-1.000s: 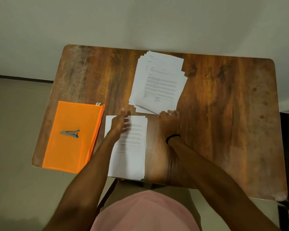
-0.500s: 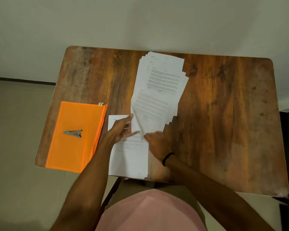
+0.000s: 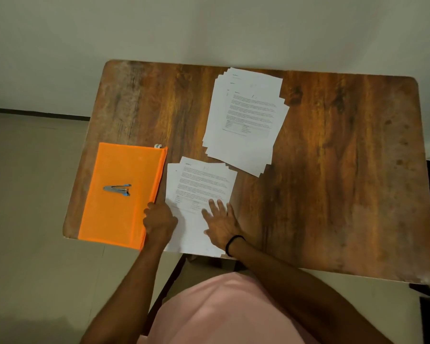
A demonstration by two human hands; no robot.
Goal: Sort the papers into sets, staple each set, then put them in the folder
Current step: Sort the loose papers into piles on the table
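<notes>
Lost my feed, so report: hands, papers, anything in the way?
Right hand flat on near paper set; left hand at its left edge, grip unclear. Stapler lies on orange folder. Far paper pile untouched.

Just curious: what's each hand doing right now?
Left hand: curled at the edge of the near stack of white printed papers; grip cannot be told.
Right hand: open, flat on that stack.

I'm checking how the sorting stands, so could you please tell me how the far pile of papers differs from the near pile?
The far pile fans out with many staggered edges; the near pile shows only a few sheets. The far pile lies untouched; the right hand rests flat on the near pile, the left hand at its edge. Both are white printed pages, face up.
</notes>
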